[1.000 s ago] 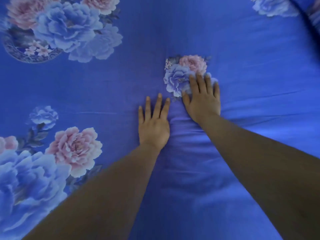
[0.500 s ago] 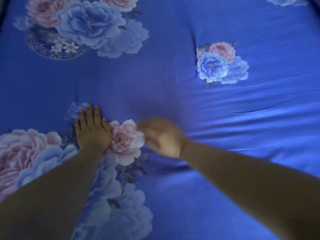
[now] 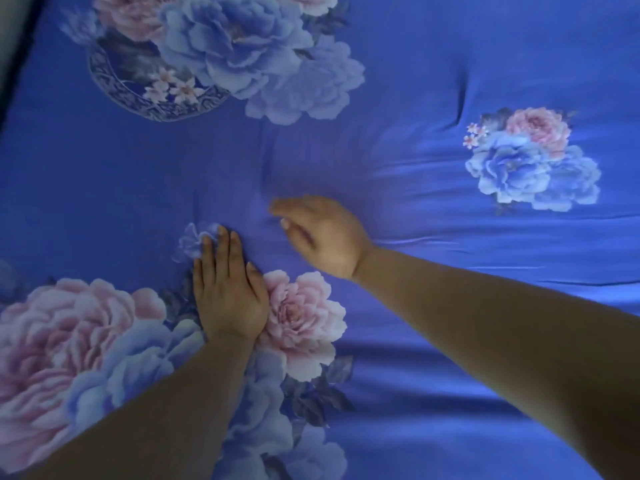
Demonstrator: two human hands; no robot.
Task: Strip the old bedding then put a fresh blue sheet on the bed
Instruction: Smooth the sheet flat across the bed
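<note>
A blue sheet [image 3: 433,53] printed with large pink and blue flowers covers the whole bed and fills the view. My left hand [image 3: 228,292] lies flat on it, palm down with straight fingers, beside a pink flower print. My right hand [image 3: 322,237] is just above and to the right of the left one, fingers straight and pointing left, pressing on the cloth. Long creases run across the sheet to the right of my right hand. Neither hand holds anything.
The left edge of the bed [image 3: 14,64] shows as a dark line at the top left, with a pale strip of floor or wall beyond it. A short vertical fold [image 3: 460,98] marks the sheet at the upper right.
Both hands have slid left across the sheet from the small flower cluster to the pink flower. The right hand has swept further up and left since half a second ago.
</note>
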